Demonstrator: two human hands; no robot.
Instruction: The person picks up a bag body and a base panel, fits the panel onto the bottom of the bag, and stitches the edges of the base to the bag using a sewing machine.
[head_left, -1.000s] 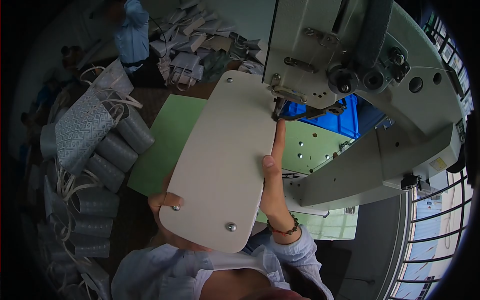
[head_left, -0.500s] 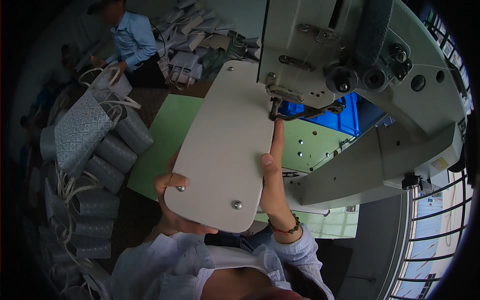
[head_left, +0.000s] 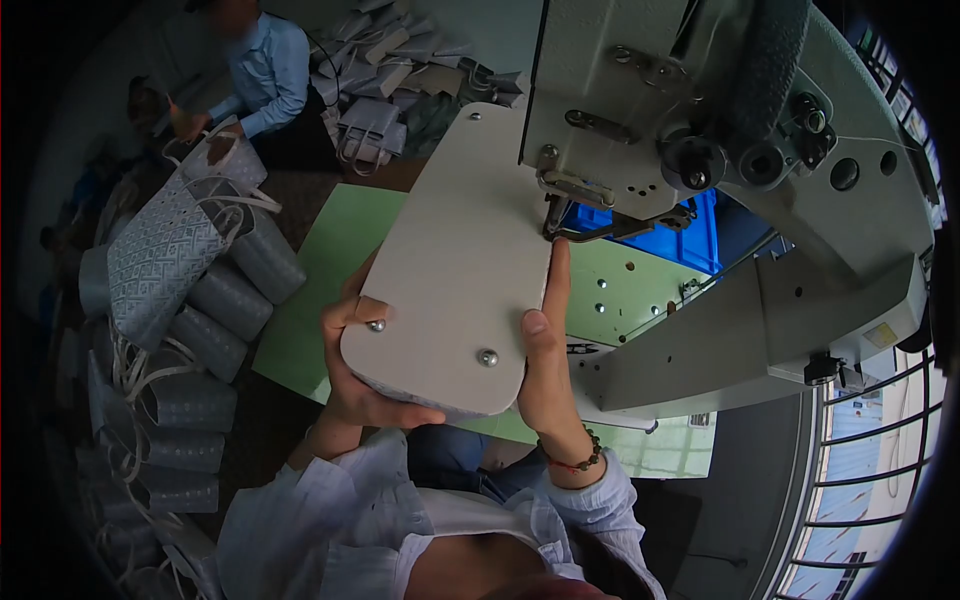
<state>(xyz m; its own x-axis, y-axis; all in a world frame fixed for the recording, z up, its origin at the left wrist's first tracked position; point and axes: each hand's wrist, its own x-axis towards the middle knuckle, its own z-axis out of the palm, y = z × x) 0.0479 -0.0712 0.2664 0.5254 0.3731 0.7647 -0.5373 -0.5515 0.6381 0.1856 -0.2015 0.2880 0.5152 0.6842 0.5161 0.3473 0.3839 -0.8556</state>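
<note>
smooth, pale panel (head_left: 450,230), corners rounded, w/ 3 domed metal studs (head_left: 487,358) showing, lies w/ its r. edge at the presser foot (head_left: 552,230) of a gray metal sewing machine (head_left: 700,350). l. hand (head_left: 365,380) grips the near l. corner, thumb on top, fingers curled under; r. hand (head_left: 545,345) lines the r. edge, index finger straight, tip just beside the foot; can't tell if its other fingers, hidden, close on it. around: green tabletop (head_left: 330,240), blue plastic crate (head_left: 690,242), patterned gray bags (head_left: 165,260). co-worker (head_left: 268,75) in blue, cut off at top.
</note>
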